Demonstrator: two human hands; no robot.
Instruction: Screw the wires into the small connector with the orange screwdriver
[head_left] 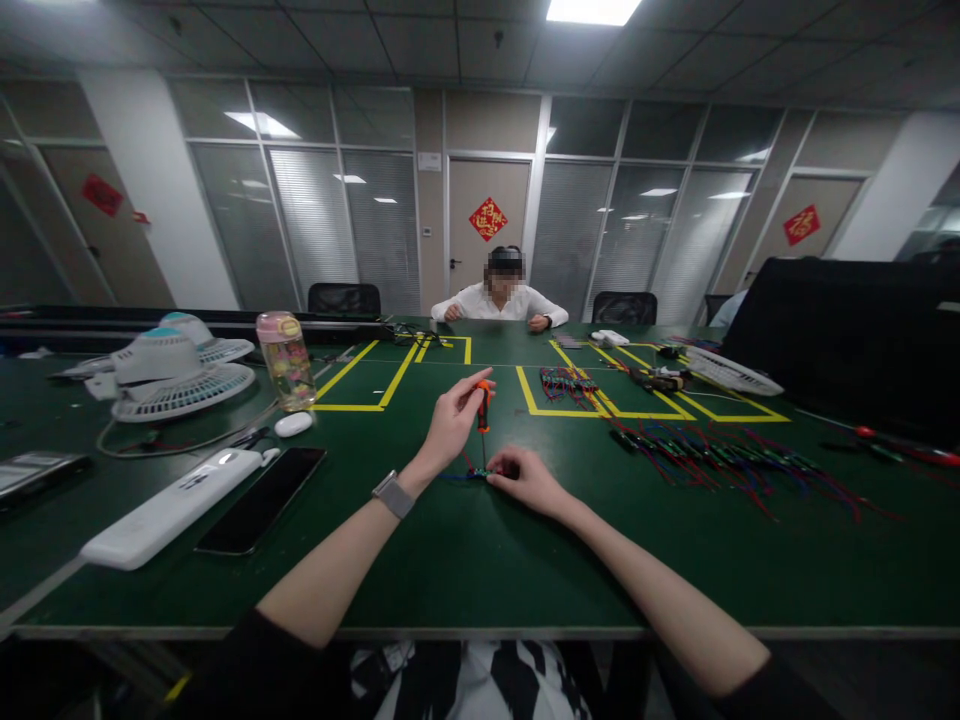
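Note:
My left hand (456,412) is closed around the orange and black handle of a screwdriver (484,408), which stands upright. Its thin shaft runs down to a small green circuit board (478,473) with red and blue wires, lying on the green table (420,580). At the board's right side, my right hand (526,478) pinches its edge with thumb and fingers. The screwdriver's tip meets the board, but the exact spot is too small to make out.
Wired boards (720,450) lie in a row at the right, with a bundle (568,387) inside yellow tape. A phone (262,500), white power bank (172,510), bottle (286,360) and fans (180,375) occupy the left. Across the table sits a person (499,295) in white.

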